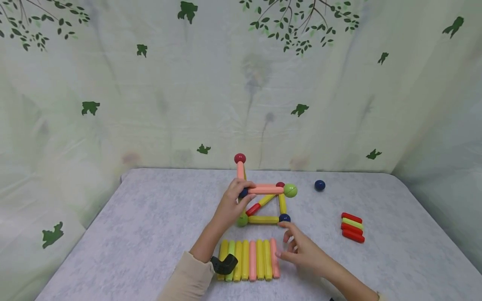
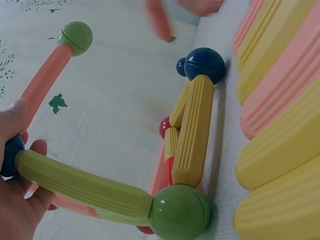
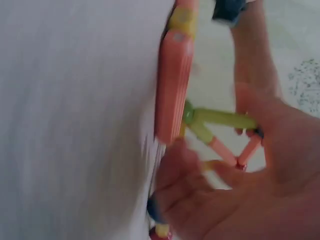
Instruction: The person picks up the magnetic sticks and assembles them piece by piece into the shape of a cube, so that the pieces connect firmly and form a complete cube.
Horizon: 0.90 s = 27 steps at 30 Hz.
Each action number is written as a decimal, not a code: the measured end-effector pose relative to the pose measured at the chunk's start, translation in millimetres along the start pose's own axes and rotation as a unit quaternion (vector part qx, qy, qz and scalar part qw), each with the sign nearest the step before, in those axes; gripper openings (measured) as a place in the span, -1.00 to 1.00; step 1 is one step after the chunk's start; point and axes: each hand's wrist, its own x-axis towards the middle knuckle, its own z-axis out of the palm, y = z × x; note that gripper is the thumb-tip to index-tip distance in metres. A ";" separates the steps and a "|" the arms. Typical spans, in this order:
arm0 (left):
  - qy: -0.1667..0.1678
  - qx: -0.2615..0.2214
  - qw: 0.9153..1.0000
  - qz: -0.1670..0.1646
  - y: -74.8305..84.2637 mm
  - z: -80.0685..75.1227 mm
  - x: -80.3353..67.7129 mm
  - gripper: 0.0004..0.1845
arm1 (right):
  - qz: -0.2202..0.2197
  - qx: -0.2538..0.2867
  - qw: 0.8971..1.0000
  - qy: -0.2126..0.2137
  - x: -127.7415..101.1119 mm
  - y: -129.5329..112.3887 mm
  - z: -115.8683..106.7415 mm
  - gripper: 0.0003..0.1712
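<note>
On the grey table [image 1: 150,234] our left hand [image 1: 230,207] pinched the frame's dark ball [image 1: 243,193]; right hand [image 1: 301,251] hovered open—we judged steadying that joint mattered.

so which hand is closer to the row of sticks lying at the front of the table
Right. The right hand hovers beside the row of sticks, fingertips at its right end. The left hand is farther back, gripping the blue ball on the structure.

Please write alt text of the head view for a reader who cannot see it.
A left hand grips a blue ball in a frame of coloured rods and balls on a grey table. The right hand hovers open by a row of rods.
</note>
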 end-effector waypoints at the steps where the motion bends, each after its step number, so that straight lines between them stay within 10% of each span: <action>1: 0.000 -0.001 1.000 -0.001 -0.3 -0.1 -0.1 -0.78 | 0.002 -0.024 0.999 -0.026 0.3 1.5 3.5 -0.17; 10: 0.001 0.006 1.000 -0.005 0.0 -0.3 -0.2 -0.78 | 0.018 -0.207 0.978 -0.035 6.7 -4.4 25.8 -0.51; 16: -0.002 0.007 1.000 -0.008 0.7 -2.4 -0.1 -0.78 | -0.021 -0.137 0.987 0.079 18.9 -10.1 8.2 -0.58; 21: -0.002 0.002 1.000 -0.005 0.3 -3.0 0.3 -0.78 | -0.057 -0.067 0.975 0.205 30.3 -10.5 -12.8 -0.62; 27: 0.001 -0.005 1.000 -0.009 0.2 -2.9 -0.9 -0.79 | -0.100 0.007 0.969 0.226 41.8 -2.0 -26.9 -0.66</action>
